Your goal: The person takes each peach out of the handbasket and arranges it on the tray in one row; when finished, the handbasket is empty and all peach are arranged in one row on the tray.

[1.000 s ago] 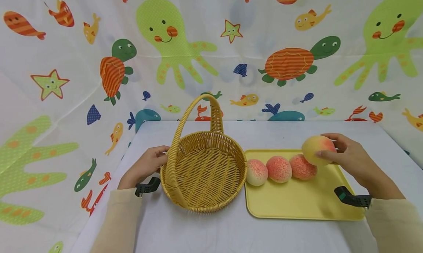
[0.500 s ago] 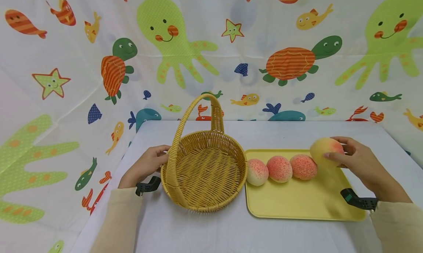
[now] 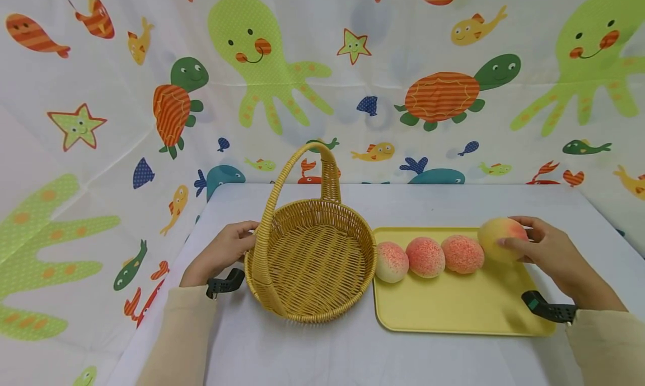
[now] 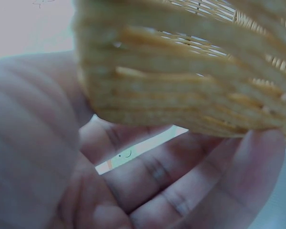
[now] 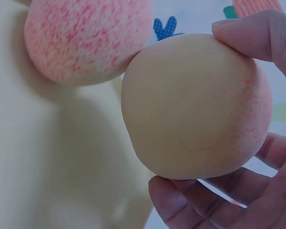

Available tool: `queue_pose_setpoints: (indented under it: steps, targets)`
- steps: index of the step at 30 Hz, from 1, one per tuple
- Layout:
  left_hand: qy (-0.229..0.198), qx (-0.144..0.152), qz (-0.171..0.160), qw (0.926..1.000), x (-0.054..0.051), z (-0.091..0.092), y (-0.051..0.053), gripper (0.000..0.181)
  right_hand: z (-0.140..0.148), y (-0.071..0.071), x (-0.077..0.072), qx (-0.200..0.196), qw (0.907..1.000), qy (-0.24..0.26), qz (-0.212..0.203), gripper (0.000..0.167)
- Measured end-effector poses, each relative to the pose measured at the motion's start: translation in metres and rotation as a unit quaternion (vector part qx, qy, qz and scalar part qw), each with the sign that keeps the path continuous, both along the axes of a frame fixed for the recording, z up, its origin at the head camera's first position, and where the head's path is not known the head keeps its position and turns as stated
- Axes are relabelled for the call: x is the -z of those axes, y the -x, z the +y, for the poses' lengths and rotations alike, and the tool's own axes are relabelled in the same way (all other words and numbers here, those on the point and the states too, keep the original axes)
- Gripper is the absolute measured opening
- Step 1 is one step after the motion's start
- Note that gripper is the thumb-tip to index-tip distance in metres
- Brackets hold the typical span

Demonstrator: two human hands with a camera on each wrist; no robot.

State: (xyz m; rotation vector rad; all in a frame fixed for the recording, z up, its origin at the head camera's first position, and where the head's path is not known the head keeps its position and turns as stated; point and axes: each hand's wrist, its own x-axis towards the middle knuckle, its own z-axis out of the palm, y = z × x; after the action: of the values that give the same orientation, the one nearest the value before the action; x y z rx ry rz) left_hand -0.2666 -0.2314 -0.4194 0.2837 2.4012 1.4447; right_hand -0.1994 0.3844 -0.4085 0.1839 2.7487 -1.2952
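Observation:
My left hand grips the left side of a round wicker basket with a tall arched handle. In the left wrist view, fingers curl beneath the woven wall. Over the right end of a yellow tray, my right hand holds a yellow-and-pink peach between thumb and fingers. Close up in the right wrist view, this peach is pale and smooth, with a speckled pink peach right beside it. Whether the held peach touches the tray, I cannot tell.
Along the tray's back half sit three more peaches in a row: a pale-and-pink one at the left, a pink one and a darker pink one. A sea-animal print curtain stands behind the white-covered table.
My right hand has carried the peach to the right, away from the row, then a little lower over the tray. The left hand and basket stay put.

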Motion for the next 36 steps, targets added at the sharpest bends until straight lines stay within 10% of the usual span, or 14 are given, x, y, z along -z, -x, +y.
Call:
queue_pose_setpoints:
  steps: [36]
  targets:
    - [0.003,-0.004,-0.007,1.0000,0.000,-0.001,0.001,0.043,0.006,-0.002,0.015,-0.029,0.9964,-0.071,-0.035,0.088]
